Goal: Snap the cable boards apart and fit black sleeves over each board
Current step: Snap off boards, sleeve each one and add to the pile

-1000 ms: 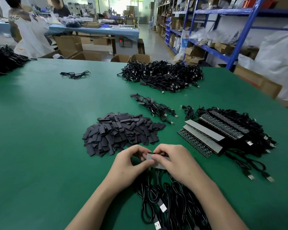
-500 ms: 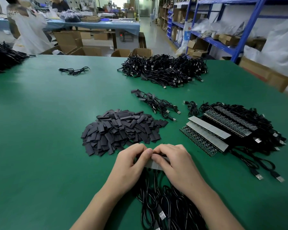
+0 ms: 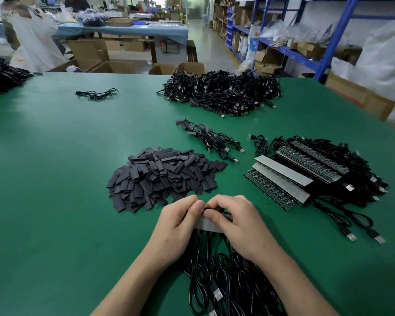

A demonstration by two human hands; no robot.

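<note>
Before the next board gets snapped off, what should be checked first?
1. Grip of left hand on the board strip: ok.
2. Grip of right hand on the same strip: ok.
3. Break line sits between the thumbs: cannot tell, the fingers cover it.
4. Pile of black sleeves lies just beyond the hands: ok.
5. The strip's cables trail toward the person, apart from the stack of board strips: ok.
</note>
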